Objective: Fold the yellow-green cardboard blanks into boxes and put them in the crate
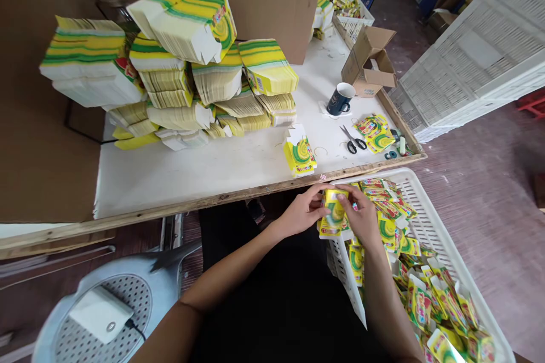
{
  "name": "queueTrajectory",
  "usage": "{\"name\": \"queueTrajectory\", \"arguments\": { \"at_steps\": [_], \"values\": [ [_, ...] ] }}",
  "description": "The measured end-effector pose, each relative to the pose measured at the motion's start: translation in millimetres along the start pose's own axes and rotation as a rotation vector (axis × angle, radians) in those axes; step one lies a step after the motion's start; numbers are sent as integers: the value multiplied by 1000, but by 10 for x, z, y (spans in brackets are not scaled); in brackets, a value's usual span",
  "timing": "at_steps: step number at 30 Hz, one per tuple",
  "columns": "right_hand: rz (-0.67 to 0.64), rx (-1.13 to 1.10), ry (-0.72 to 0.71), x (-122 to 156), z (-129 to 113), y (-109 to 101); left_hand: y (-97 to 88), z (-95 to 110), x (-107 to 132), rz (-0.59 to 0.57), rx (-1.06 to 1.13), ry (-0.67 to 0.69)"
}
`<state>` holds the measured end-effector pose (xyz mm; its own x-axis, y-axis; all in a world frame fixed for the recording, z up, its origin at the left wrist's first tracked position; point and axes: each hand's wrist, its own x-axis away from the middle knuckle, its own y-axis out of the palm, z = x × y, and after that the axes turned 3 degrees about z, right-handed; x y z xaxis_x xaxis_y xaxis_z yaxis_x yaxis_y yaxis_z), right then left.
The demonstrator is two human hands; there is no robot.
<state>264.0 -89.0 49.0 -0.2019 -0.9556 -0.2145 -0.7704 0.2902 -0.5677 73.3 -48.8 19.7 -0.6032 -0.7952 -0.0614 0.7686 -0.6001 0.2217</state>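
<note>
Between both hands, above the near edge of a white plastic crate (pixel 419 198), is a small yellow and green printed carton (pixel 334 212). My left hand (pixel 304 210) grips its left side, thumb across the front. My right hand (pixel 360 212) pinches its upper right side with the thumb on the face. Several similar cartons (pixel 419 300) fill the crate at my right. Just beyond my hands, a few unfolded cartons (pixel 301 153) lie at the table's front edge. Whether the held carton has anything inside, I cannot tell.
Bundles of flat cartons (pixel 183 22) are piled at the table's left. Scissors (pixel 353 140), a dark mug (pixel 340 99), a small cardboard box (pixel 368 68) and more cartons (pixel 374 133) occupy the right. A wooden rim (pixel 238 195) edges the table. A stool (pixel 166 283) bears a white power bank (pixel 101 313).
</note>
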Motion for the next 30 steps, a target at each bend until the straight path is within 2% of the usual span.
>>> {"name": "queueTrajectory", "arguments": {
  "at_steps": [2, 4, 6, 8, 10, 13, 17, 19, 22, 25, 28, 30],
  "values": [
    [38, 58, 24, 9, 107, -210, -38, 38, -76, 27, -198, 117],
    [126, 246, 36, 24, 244, -461, -154, 34, -185, 152, -457, 218],
    [159, 439, 55, 46, 371, -665, -318, -32, -305, 260, -670, 237],
    [103, 459, 111, 70, 446, -735, -472, -142, -403, 312, -810, 178],
    [2, 346, 157, 90, 449, -642, -573, -253, -452, 328, -868, 148],
    [-94, 108, 197, 93, 346, -289, -589, -346, -404, 339, -827, 209],
    [-82, -222, 324, 45, 135, 199, -426, -331, -158, 432, -712, 410],
    [-33, -406, 381, 14, 50, 343, -313, -317, -18, 387, -668, 538],
    [71, -606, 419, -17, -10, 422, -176, -326, 128, 214, -643, 646],
    [143, -648, 439, -11, 1, 406, -105, -347, 189, 128, -638, 662],
    [169, -656, 472, 31, 31, 380, -66, -324, 228, 69, -621, 694],
    [170, -682, 473, 63, 41, 372, -45, -266, 252, 138, -573, 696]
  ]
}}
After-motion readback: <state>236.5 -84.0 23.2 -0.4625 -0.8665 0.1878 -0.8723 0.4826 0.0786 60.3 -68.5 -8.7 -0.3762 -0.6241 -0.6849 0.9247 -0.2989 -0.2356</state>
